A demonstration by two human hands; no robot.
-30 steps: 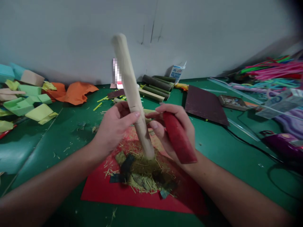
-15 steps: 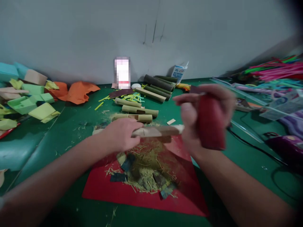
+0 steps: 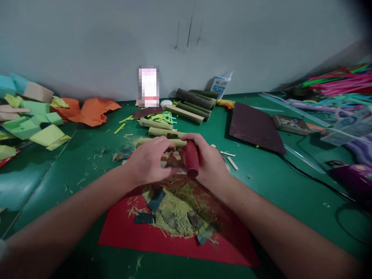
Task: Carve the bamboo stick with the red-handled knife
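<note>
My right hand (image 3: 207, 162) is wrapped round the red handle (image 3: 192, 161) of a tool, its butt end toward me; the tool's working end is hidden. Close beside it, my left hand (image 3: 151, 161) is curved, with thumb and fingers apart and a gap between them. Whether its fingertips touch the tool is hard to see. Under and behind the hands lies a pale bamboo piece, mostly hidden. Below them, a red sheet (image 3: 116, 232) carries a heap of bamboo shavings and dust (image 3: 177, 211) with several dark scraps (image 3: 144, 218).
Cut bamboo tubes (image 3: 157, 124) lie behind the hands, with darker tubes (image 3: 194, 99) near the wall. A dark brown sheet (image 3: 255, 128) is at right, beside a cable (image 3: 314, 176). Folded paper pieces (image 3: 37, 120) and orange paper (image 3: 95, 110) are at left. A lit phone (image 3: 149, 87) leans upright.
My right hand has moved left with the red-handled tool, baring the brown sheet. My left hand no longer grips the bamboo piece, which now sits lower behind the hands.
</note>
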